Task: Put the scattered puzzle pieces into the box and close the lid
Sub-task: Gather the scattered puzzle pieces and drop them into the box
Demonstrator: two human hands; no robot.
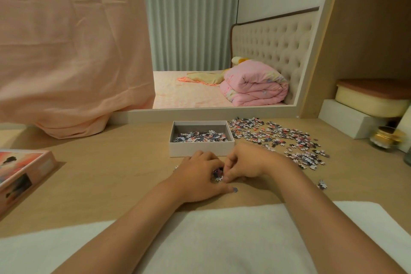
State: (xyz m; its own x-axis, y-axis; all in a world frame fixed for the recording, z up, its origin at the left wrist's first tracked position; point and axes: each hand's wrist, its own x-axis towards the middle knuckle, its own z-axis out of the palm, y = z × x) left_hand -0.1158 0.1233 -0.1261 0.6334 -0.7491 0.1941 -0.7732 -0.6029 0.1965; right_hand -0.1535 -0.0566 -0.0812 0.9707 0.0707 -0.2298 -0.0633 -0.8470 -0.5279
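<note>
A white open box [201, 147] stands on the wooden table, with a layer of puzzle pieces [200, 136] inside. Just in front of it my left hand [200, 170] and my right hand [246, 162] meet, fingers curled around a small clump of pieces [218, 173] on the table. One loose piece [235, 189] lies by my left thumb. Scattered pieces [278, 138] spread right of the box. The picture-printed lid [21, 171] lies at the far left edge.
A mirror [222, 51] backs the table, half covered by a pink cloth [71, 51]. White boxes [349, 121], a cream container [373, 98] and a glass jar [385, 139] crowd the right side. A white towel [200, 240] covers the near edge.
</note>
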